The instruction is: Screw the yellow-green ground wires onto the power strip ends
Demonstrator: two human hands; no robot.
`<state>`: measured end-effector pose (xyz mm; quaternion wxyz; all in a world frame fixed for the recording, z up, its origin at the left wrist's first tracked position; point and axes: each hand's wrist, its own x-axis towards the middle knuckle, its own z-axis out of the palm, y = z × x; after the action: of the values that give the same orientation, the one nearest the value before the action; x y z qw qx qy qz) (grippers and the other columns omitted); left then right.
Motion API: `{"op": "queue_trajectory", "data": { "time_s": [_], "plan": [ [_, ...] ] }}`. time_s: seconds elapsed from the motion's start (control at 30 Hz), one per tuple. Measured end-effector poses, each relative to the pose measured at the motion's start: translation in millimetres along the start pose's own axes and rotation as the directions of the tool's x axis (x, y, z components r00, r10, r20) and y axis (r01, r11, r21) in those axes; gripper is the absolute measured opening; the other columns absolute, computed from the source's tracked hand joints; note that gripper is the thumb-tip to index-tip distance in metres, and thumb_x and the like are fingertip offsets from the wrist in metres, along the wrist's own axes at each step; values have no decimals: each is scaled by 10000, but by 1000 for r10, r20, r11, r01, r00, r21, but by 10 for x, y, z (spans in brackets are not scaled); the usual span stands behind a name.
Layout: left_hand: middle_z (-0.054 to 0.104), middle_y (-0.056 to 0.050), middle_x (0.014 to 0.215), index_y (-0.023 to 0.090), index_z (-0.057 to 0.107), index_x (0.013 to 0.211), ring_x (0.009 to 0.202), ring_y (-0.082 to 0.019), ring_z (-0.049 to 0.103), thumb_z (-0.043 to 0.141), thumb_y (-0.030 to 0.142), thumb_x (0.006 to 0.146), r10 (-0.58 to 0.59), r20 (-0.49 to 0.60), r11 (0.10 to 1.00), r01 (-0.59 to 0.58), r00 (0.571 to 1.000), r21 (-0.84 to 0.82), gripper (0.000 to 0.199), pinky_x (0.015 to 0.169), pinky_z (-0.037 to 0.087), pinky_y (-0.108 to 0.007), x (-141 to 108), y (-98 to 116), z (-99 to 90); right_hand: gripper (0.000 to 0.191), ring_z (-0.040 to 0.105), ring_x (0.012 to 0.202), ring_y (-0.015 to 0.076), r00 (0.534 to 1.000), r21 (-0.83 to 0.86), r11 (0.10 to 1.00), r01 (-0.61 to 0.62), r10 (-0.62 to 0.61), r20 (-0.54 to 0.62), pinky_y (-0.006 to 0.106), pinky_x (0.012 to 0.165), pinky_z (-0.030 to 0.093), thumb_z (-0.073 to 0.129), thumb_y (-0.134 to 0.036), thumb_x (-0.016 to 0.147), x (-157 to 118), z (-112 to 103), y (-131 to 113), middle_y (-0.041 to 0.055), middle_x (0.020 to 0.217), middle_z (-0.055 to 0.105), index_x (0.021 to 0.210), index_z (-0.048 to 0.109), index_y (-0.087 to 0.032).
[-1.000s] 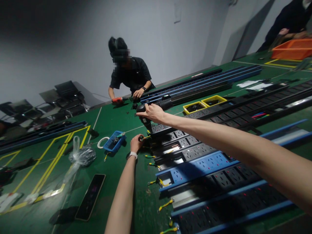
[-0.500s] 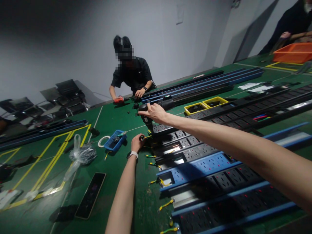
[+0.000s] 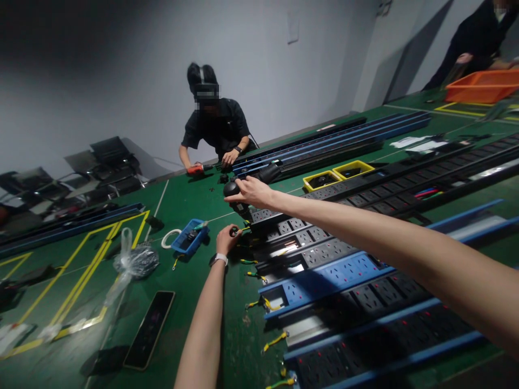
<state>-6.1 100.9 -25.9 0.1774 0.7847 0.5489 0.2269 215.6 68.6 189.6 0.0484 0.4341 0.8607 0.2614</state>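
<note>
My right hand (image 3: 256, 191) is wrapped round a black power drill (image 3: 271, 172), held over the near ends of a row of power strips. The drill points down; its tip is hard to make out against the dark strips. Just below it, my left hand (image 3: 227, 240) is closed in a pinch at the end of one strip. From its fingers a yellow-green wire (image 3: 244, 228) runs toward that strip, and a small dark round part shows at the fingertips. Nearer me lie a blue power strip (image 3: 332, 278) and black ones (image 3: 368, 300), several with yellow-green wires at their ends.
A blue tray (image 3: 184, 249) and white ring (image 3: 167, 238) lie left of my left hand, with a plastic bag (image 3: 140, 260) and phone (image 3: 149, 330) nearer. Yellow bins (image 3: 320, 187) stand beyond the strips. Across the table, a co-worker (image 3: 217, 121) holds a red drill (image 3: 197, 169).
The drill has tilted a little and its rounded rear end sits slightly lower and farther left. My left hand keeps its pinch. The whole view has shifted slightly.
</note>
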Motion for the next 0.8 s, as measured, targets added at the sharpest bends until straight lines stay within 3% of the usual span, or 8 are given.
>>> {"op": "queue_trajectory", "data": {
  "time_s": [0.17, 0.27, 0.37, 0.63, 0.8],
  "plan": [
    [693, -8, 818, 231, 722, 926, 738, -130, 565, 639, 467, 880, 52, -12, 999, -51, 999, 4, 255, 663, 343, -212, 22, -57, 28, 723, 547, 1104, 267, 997, 4, 999, 54, -54, 47, 354, 863, 397, 482, -256, 936, 137, -167, -96, 157, 1244, 565, 1604, 246, -398],
    [697, -14, 826, 234, 725, 935, 739, -133, 569, 633, 460, 888, 66, -23, 998, -65, 998, 21, 248, 658, 342, -216, 27, -62, 30, 783, 564, 1102, 288, 981, 101, 988, 113, -127, 145, 381, 867, 430, 574, -383, 888, 220, -254, -16, 181, 1271, 560, 1607, 267, -338],
    [701, -19, 835, 239, 728, 948, 731, -135, 569, 638, 465, 888, 43, -11, 999, -42, 999, 29, 250, 642, 333, -217, 21, -43, 18, 757, 599, 1061, 272, 966, 179, 978, 103, -142, 218, 402, 875, 454, 547, -342, 899, 245, -304, 110, 183, 1301, 564, 1605, 275, -332],
    [716, -18, 866, 235, 730, 954, 719, -127, 562, 650, 427, 890, 60, -25, 998, -60, 998, 25, 217, 636, 324, -217, -6, -28, 3, 680, 652, 902, 222, 983, 187, 982, 18, -51, 174, 374, 832, 468, 513, -275, 923, 146, -229, 206, 136, 1197, 647, 1572, 332, -367],
    [723, -22, 869, 232, 733, 958, 726, -132, 569, 672, 441, 872, 23, -12, 999, -23, 1000, 22, 235, 639, 325, -216, 1, 0, -7, 870, 630, 968, 241, 990, 31, 999, 42, -46, 136, 357, 832, 463, 586, -217, 869, 91, -124, 155, 174, 1264, 584, 1628, 184, -356]
  ]
}}
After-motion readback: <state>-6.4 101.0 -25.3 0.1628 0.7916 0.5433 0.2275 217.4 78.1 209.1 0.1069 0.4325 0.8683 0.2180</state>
